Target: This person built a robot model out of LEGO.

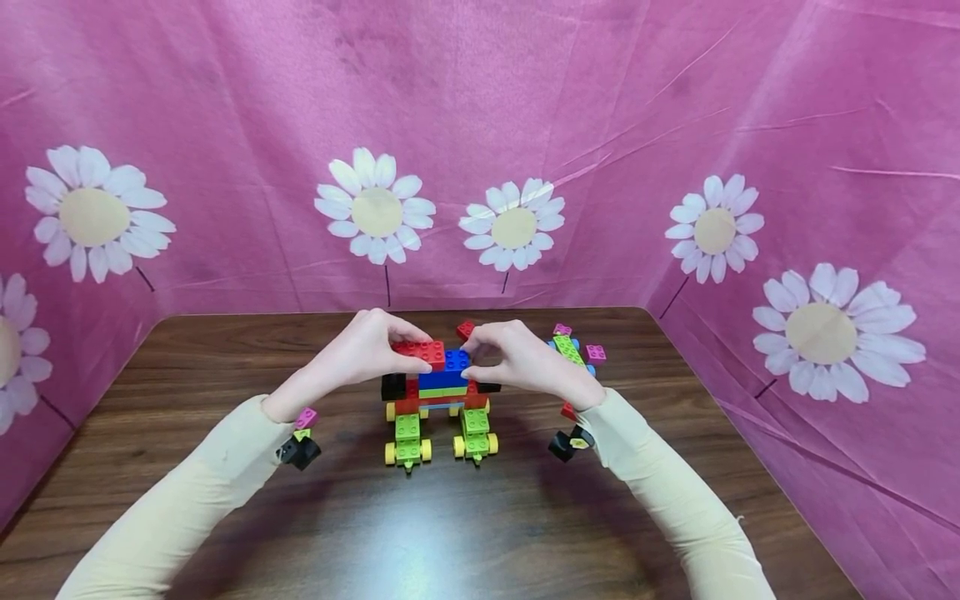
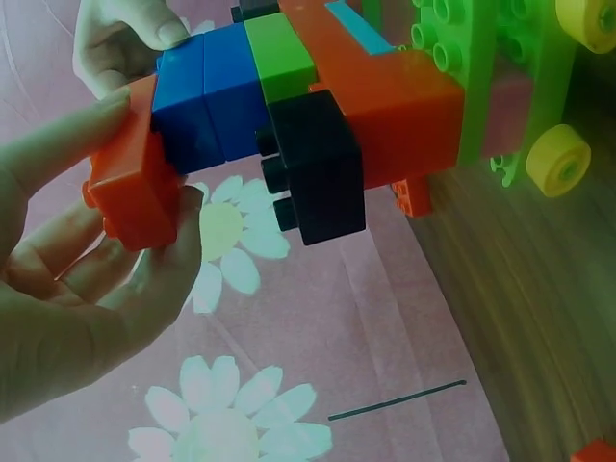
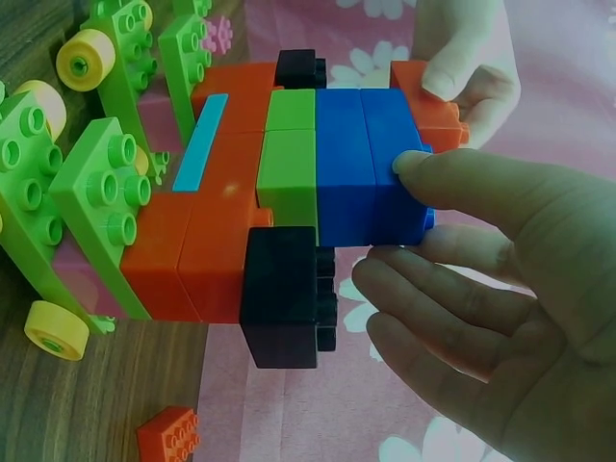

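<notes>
A toy-brick build stands mid-table on lime wheeled bases (image 1: 408, 427) with yellow wheels. Red bricks (image 3: 217, 260) form its middle, with a black brick (image 3: 279, 298) on either side. Above these come a lime layer (image 3: 289, 173) and stacked blue bricks (image 3: 346, 173). My left hand (image 1: 371, 346) pinches a red brick (image 2: 140, 164) between thumb and fingers, at the top left of the blue stack; it touches the stack. With thumb in front and fingertips at the side, my right hand (image 1: 517, 360) grips the right end of the blue bricks.
Behind the build lies a loose red brick (image 1: 465, 330). At right are a lime-and-blue wheeled piece (image 1: 567, 349), a pink brick (image 1: 596, 353) and black pieces (image 1: 561, 446). More black pieces (image 1: 300, 452) and a pink brick (image 1: 306, 417) lie left. Pink cloth (image 1: 450, 100) hangs around the table.
</notes>
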Available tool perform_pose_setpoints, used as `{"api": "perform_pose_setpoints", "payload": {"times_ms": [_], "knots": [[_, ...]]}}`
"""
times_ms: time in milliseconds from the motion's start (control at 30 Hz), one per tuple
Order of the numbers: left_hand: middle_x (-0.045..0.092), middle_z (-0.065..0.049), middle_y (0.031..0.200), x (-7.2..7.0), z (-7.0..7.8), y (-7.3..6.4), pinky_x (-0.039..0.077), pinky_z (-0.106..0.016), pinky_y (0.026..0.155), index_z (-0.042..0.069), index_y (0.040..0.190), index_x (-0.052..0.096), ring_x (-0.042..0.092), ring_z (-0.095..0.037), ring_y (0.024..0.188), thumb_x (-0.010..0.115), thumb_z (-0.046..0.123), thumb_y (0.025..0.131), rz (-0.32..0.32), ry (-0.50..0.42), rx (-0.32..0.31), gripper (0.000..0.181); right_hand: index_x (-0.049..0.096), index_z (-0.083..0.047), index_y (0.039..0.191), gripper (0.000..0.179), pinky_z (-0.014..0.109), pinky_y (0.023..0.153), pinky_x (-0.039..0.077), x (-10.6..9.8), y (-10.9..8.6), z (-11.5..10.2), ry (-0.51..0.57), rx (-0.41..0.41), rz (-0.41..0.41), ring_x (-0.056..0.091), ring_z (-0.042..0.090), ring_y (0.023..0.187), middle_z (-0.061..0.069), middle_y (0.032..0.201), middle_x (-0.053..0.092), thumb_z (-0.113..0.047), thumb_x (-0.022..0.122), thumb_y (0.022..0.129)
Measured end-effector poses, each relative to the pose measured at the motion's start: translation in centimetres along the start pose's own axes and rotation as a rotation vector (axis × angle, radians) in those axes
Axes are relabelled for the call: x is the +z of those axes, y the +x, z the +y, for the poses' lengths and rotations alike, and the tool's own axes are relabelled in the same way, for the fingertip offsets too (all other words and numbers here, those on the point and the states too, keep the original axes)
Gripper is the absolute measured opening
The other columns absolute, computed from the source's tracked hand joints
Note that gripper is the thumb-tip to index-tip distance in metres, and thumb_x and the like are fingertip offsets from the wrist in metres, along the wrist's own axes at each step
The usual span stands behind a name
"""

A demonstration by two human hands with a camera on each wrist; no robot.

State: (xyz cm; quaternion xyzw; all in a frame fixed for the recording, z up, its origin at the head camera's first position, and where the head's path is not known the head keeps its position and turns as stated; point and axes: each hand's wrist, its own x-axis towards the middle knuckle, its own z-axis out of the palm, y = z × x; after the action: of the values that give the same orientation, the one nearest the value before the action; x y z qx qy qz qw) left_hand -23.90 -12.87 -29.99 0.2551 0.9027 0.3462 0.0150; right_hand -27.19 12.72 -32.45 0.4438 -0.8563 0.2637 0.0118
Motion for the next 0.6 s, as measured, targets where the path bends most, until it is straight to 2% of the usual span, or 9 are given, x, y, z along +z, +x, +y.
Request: {"api": "perform_pose_setpoints", "payload": {"times_ms": [133, 267, 600], "knots": [[0.078, -0.008, 0.098, 0.29, 0.10, -0.08, 0.051, -0.025, 0.063, 0.009, 0.109, 0.077, 0.062, -0.013, 0.076, 0.084, 0.024, 0.079, 0.025, 0.012, -0.005, 0.034, 0.071, -0.006, 0.103, 0.025, 0.026, 0.083, 0.059, -0.02, -0.11, -0.10, 0.008, -0.007, 0.006, 0.073, 0.014, 0.090, 0.006, 0.101, 0.076, -0.022, 0.079, 0.084], [0.077, -0.010, 0.098, 0.50, 0.16, -0.13, 0.049, -0.023, 0.061, 0.008, 0.109, 0.077, 0.062, -0.014, 0.077, 0.084, 0.023, 0.079, 0.048, 0.037, 0.018, 0.034, 0.071, -0.006, 0.103, 0.025, 0.026, 0.084, 0.059, -0.02, -0.19, -0.10, 0.012, -0.006, 0.004, 0.074, 0.015, 0.090, 0.007, 0.102, 0.076, -0.022, 0.079, 0.085], [0.077, -0.012, 0.101, 0.87, -0.24, -0.34, 0.050, -0.022, 0.061, 0.004, 0.110, 0.075, 0.063, -0.014, 0.077, 0.083, 0.021, 0.080, 0.066, 0.048, 0.037, 0.036, 0.071, -0.006, 0.104, 0.026, 0.026, 0.084, 0.059, 0.14, -0.10, 0.15, 0.024, -0.015, 0.008, 0.073, 0.014, 0.090, 0.006, 0.101, 0.076, -0.022, 0.079, 0.085]]}}
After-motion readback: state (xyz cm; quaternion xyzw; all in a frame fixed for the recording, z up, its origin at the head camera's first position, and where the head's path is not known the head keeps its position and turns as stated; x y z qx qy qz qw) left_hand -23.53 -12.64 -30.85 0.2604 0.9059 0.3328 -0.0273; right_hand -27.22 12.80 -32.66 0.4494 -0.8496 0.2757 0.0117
